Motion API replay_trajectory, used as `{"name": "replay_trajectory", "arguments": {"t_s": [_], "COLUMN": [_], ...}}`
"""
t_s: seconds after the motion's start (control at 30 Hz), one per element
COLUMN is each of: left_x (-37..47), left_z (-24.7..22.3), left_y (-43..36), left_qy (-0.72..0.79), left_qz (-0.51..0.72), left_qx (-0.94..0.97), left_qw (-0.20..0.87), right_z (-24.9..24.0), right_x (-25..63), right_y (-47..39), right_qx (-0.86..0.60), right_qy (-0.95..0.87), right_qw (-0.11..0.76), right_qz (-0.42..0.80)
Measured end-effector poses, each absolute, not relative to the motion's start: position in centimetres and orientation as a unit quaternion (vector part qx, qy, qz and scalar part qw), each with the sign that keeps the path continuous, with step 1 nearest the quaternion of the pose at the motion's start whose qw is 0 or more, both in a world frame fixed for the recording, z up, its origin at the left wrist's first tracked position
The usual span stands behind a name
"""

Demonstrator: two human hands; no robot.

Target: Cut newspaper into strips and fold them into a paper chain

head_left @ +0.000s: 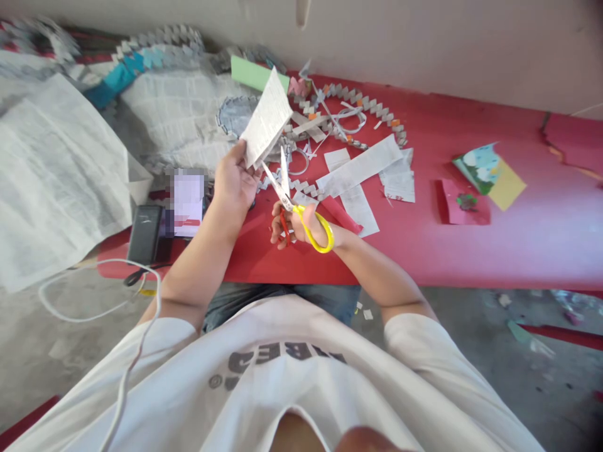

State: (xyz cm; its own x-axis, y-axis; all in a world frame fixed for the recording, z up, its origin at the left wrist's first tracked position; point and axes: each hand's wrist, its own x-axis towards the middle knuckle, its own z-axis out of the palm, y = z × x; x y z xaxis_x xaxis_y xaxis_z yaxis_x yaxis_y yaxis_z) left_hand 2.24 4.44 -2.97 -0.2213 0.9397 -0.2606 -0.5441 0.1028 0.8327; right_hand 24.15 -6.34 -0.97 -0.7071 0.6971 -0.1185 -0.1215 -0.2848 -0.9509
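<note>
My left hand [237, 179] is closed on the lower end of a folded piece of printed paper [269, 119], which tilts up and to the right. In my right hand [301, 229] is a pair of scissors [285, 188] with one yellow handle loop and one red. Their blades are spread apart, tips close to the paper's lower edge; whether they touch it I cannot tell. Behind the hands, folded-paper chains [362, 100] curve across the red table [438, 257]. Cut paper strips [360, 166] lie to the right of the scissors.
A black power bank [145, 234] and a lit phone [188, 201] lie left of my left arm. A white cable [98, 317] loops past the table edge. Large printed sheets [61, 182] cover the left side. Coloured paper pieces [509, 182] lie at the right. A wall [424, 50] stands behind.
</note>
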Motion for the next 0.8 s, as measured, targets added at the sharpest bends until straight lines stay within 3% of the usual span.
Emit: {"name": "replay_trajectory", "arguments": {"t_s": [0.13, 0.33, 0.43, 0.8], "left_x": [3.8, 4.7, 5.0, 4.5], "left_z": [-1.5, -1.3, -1.3, -2.6], "left_y": [3.2, 2.3, 2.1, 2.7], "left_qy": [0.441, 0.438, 0.455, 0.387], "left_qz": [0.657, 0.694, 0.696, 0.704], "left_qx": [0.162, 0.236, 0.246, 0.246], "left_qw": [0.59, 0.521, 0.498, 0.542], "right_z": [-0.4, 0.4, 0.4, -0.5], "right_x": [24.3, 24.5, 24.7, 24.4], "right_y": [-5.7, -5.4, -5.2, -6.0], "right_qx": [-0.21, -0.237, -0.21, -0.183], "right_qy": [-0.465, -0.432, -0.438, -0.475], "right_qw": [0.24, 0.314, 0.303, 0.28], "right_qz": [0.826, 0.811, 0.82, 0.814]}}
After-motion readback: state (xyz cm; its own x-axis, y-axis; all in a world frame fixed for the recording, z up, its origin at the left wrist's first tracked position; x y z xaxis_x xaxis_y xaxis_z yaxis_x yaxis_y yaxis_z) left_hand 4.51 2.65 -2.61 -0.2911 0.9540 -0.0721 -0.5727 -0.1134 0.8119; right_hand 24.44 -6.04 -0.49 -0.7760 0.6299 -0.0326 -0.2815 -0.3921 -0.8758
